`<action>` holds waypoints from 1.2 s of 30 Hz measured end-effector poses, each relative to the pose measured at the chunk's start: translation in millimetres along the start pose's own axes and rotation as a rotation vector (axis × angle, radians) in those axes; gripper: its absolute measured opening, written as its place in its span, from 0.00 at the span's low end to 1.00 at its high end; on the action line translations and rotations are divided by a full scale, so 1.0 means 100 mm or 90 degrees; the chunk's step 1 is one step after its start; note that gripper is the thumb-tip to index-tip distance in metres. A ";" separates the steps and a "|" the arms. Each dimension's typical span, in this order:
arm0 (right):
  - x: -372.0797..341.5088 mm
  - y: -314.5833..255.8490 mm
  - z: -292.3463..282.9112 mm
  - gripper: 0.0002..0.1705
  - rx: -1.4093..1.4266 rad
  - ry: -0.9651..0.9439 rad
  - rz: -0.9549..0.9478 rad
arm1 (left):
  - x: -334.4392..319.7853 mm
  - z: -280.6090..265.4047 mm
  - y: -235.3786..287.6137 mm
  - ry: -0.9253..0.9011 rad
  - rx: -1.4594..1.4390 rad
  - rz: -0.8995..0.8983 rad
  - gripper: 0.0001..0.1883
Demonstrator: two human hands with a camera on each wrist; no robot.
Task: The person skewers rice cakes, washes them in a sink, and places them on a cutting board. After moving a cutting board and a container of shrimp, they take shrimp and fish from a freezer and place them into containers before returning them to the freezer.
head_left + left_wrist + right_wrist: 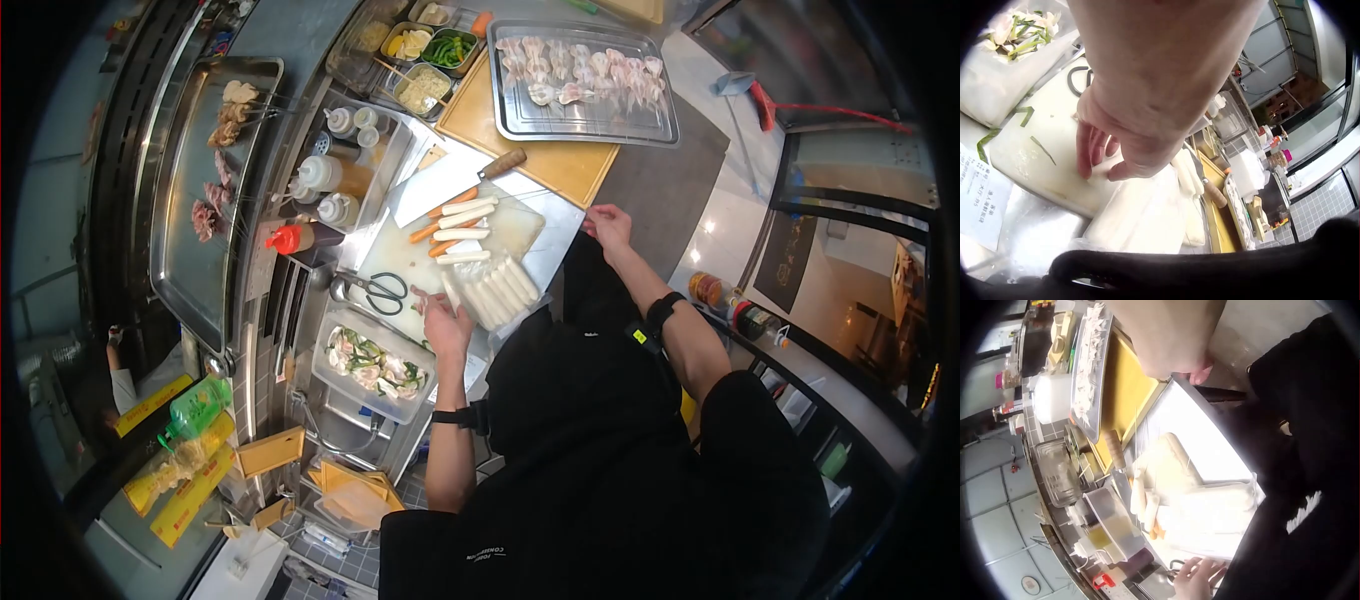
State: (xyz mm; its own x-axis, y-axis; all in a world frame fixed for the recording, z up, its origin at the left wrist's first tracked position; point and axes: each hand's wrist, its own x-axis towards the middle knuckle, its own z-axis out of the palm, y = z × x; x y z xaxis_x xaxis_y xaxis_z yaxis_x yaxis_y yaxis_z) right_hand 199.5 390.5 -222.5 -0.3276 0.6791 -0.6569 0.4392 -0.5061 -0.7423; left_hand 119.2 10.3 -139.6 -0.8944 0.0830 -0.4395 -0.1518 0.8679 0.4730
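My left hand [446,328] is low over the white cutting board [400,262], fingers loosely bent and apart, between black-handled scissors [385,292] and a clear bag of white sausages [497,296]. In the left wrist view, its thumb and fingertips [1085,169] are near the bag's side; contact there is unclear. My right hand [608,228] is at the counter edge by the corner of a yellow tray [597,160]; its fingers are mostly hidden in the right wrist view. Loose white sausages [463,234] and orange carrot-like sticks [424,233] lie beside a wooden-handled cleaver [435,188].
A steel tray of skewered pale pieces [585,78] rests on the yellow tray. Sauce bottles [320,173] stand in a bin. A plastic tub [375,365] holds pale pieces with greens. Long metal tray [190,290] is at the far left; small ingredient containers [423,90] stand at the back.
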 end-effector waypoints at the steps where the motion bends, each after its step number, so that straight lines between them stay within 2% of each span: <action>1: 0.05 0.02 0.00 0.10 -0.021 0.003 -0.009 | -0.04 0.00 0.02 0.051 0.004 0.041 0.22; 2: 0.08 0.05 -0.01 0.10 -0.042 0.006 -0.018 | -0.07 -0.01 0.04 0.101 0.007 0.083 0.23; 3: 0.09 0.08 -0.01 0.10 -0.040 0.009 -0.016 | -0.08 -0.03 0.04 0.099 0.009 0.085 0.23; 5: 0.13 0.13 0.02 0.07 -0.167 0.018 -0.072 | -0.11 -0.06 0.05 0.049 0.024 0.011 0.25; 8: 0.01 0.10 0.01 0.06 -0.170 -0.010 -0.101 | -0.12 0.00 -0.01 0.021 -0.021 -0.018 0.24; 13: -0.07 0.06 -0.05 0.09 -0.268 -0.081 -0.154 | -0.09 0.01 0.08 0.038 0.000 -0.006 0.26; 15: -0.07 0.03 -0.09 0.06 -0.329 -0.065 -0.132 | -0.03 -0.03 0.14 0.039 0.010 0.001 0.27; 17: -0.08 0.03 -0.14 0.05 -0.362 -0.079 -0.164 | 0.03 -0.08 0.19 -0.027 0.023 -0.035 0.30; 20: -0.06 0.08 -0.26 0.05 -0.455 -0.118 -0.194 | 0.10 -0.06 0.15 0.048 0.102 -0.046 0.33; 22: -0.19 -0.03 -0.28 0.04 -0.386 -0.151 -0.109 | 0.20 -0.03 0.04 0.059 0.094 -0.070 0.32; 24: -0.23 -0.09 -0.33 0.06 -0.377 -0.188 -0.113 | 0.27 -0.13 0.04 0.065 0.085 -0.091 0.31; 26: -0.29 -0.17 -0.42 0.07 -0.370 -0.221 -0.112 | 0.32 -0.42 0.11 -0.025 0.056 -0.063 0.23; 27: -0.35 -0.26 -0.43 0.08 -0.360 -0.226 -0.099 | 0.45 -0.54 0.07 -0.015 0.052 -0.068 0.23; 29: -0.41 -0.29 -0.50 0.08 -0.352 -0.234 -0.089 | 0.78 -0.79 -0.04 0.191 -0.031 0.000 0.15; 31: -0.41 -0.30 -0.60 0.09 -0.354 -0.266 -0.114 | 1.24 -0.98 -0.12 0.268 0.024 0.008 0.10; 35: -0.64 -0.40 -0.74 0.09 -0.402 -0.295 -0.148 | 1.97 -1.01 -0.41 0.319 0.004 0.065 0.07; 36: -0.69 -0.39 -0.79 0.10 -0.405 -0.299 -0.155 | 2.06 -1.01 -0.44 0.274 -0.010 0.059 0.07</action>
State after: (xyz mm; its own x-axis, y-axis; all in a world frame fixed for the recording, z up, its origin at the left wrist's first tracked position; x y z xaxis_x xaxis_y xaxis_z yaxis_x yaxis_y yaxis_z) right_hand 271.4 405.6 -137.5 -0.7284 0.3670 -0.5786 0.6541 0.1209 -0.7467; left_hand -101.1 -60.8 -173.9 -0.9978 -0.0549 -0.0381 -0.0666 0.8588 0.5080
